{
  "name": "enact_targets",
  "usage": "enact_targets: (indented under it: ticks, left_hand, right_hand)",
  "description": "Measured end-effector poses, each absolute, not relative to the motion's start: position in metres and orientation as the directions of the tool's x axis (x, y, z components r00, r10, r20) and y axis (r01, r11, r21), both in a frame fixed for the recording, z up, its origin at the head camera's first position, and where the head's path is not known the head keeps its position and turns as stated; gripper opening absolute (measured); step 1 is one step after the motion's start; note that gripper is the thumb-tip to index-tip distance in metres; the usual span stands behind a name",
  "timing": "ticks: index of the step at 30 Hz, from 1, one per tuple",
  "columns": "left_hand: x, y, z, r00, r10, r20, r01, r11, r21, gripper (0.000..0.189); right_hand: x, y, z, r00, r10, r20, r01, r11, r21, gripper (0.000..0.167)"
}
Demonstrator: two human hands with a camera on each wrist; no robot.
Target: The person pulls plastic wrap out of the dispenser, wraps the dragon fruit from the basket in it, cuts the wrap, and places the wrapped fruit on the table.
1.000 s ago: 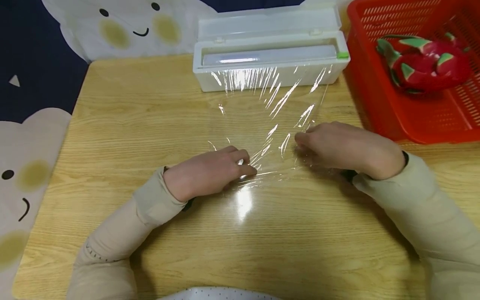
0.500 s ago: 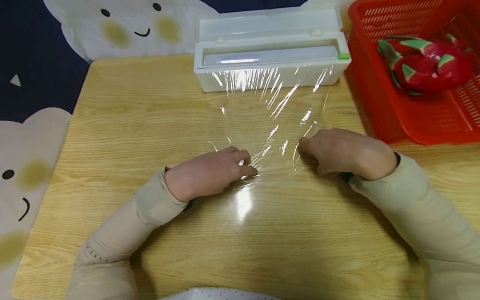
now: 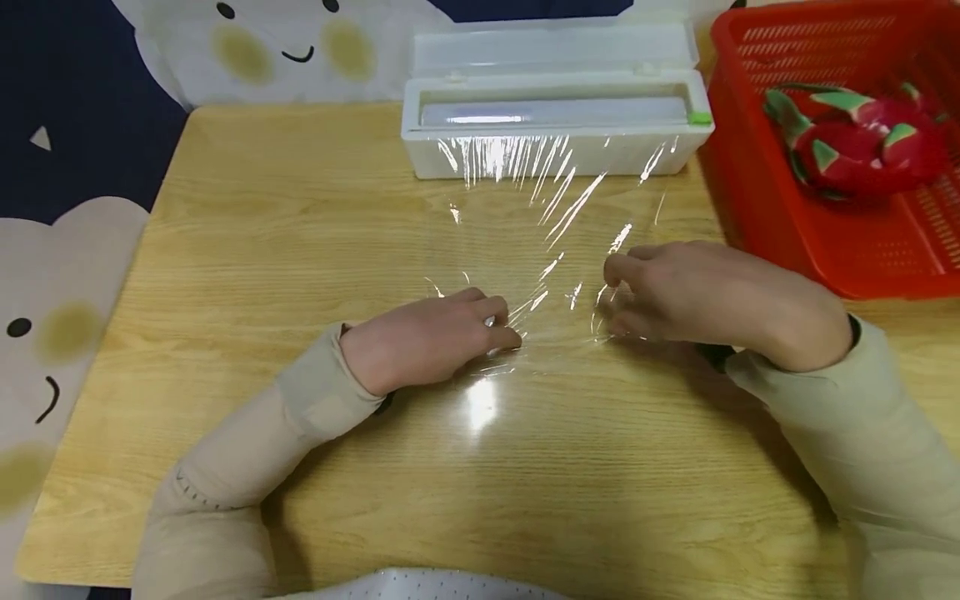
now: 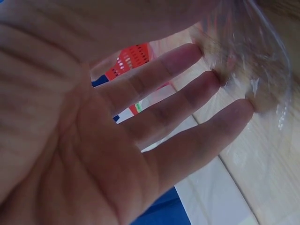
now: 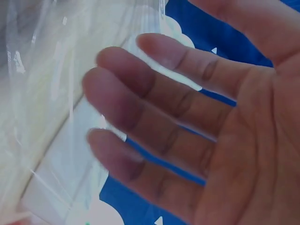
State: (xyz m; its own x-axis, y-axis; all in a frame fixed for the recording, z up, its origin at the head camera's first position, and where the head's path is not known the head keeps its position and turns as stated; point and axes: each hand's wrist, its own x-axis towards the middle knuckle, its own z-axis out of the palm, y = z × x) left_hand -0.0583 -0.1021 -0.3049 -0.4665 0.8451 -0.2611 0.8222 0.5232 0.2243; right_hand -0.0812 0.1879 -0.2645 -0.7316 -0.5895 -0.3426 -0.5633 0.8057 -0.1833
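A clear sheet of plastic wrap (image 3: 555, 267) runs from a white wrap dispenser box (image 3: 562, 154) toward the two hands, with shiny creases across it. The left hand (image 3: 431, 337) pinches the near edge of the wrap between thumb and index finger; its other fingers (image 4: 187, 145) stretch out against the film. At the wrap's right edge, the right hand (image 3: 697, 292) has its thumb and fingers apart. In the right wrist view its fingers (image 5: 136, 108) are nearly straight beside the hanging film, with nothing between them.
Inside the dispenser, its lid raised, lies the wrap roll (image 3: 562, 111); a green tab (image 3: 700, 118) marks its right end. A red plastic basket (image 3: 780, 225) at the right holds a plush dragon fruit (image 3: 873, 150). Wooden table (image 3: 300, 192) underneath, cloud-patterned cloth (image 3: 67, 275) beyond.
The right hand's thumb and fingers have spread apart at the wrap's right edge. The left hand keeps its pinch in place. The whole head view has shifted slightly.
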Motion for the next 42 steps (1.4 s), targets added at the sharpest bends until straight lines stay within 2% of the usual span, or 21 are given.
enact_targets:
  ticks: [4,7,11,15,23,29,33,38,42]
  left_hand:
    - [-0.058,-0.098,-0.305,-0.454,0.849,-0.271,0.83,0.514,0.217,0.04]
    - [-0.058,-0.099,-0.305,-0.453,0.848,-0.276,0.833,0.513,0.208,0.04]
    - [-0.057,-0.101,-0.306,-0.462,0.847,-0.262,0.835,0.515,0.193,0.036]
    - [-0.056,-0.103,-0.305,-0.461,0.854,-0.24,0.847,0.504,0.166,0.039]
    - [-0.055,-0.101,-0.307,-0.456,0.864,-0.211,0.851,0.493,0.181,0.04]
    - [-0.052,-0.103,-0.309,-0.443,0.884,-0.15,0.872,0.463,0.159,0.037]
    - [-0.052,-0.103,-0.309,-0.441,0.887,-0.138,0.873,0.46,0.164,0.04]
    - [-0.051,-0.102,-0.308,-0.45,0.882,-0.139,0.865,0.469,0.176,0.046]
    - [-0.052,-0.101,-0.308,-0.45,0.879,-0.156,0.86,0.474,0.191,0.05]
  right_hand:
    - [-0.077,0.191,-0.255,-0.736,-0.627,-0.255,-0.609,0.778,-0.155,0.038]
    - [-0.075,0.192,-0.245,-0.729,-0.665,-0.16,-0.652,0.747,-0.131,0.04]
    - [-0.074,0.192,-0.228,-0.694,-0.72,-0.015,-0.716,0.692,-0.091,0.037]
    - [-0.078,0.192,-0.212,-0.635,-0.768,0.086,-0.772,0.633,-0.048,0.032]
    - [-0.097,0.208,-0.19,-0.57,-0.81,0.14,-0.816,0.578,0.022,0.031]
    - [-0.117,0.221,-0.179,-0.564,-0.81,0.16,-0.811,0.58,0.073,0.027]
    - [-0.123,0.22,-0.167,-0.579,-0.798,0.166,-0.801,0.595,0.068,0.021]
    - [-0.133,0.23,-0.164,-0.642,-0.737,0.211,-0.735,0.67,0.104,0.014]
    - [-0.14,0.244,-0.168,-0.709,-0.646,0.283,-0.659,0.75,0.062,0.017]
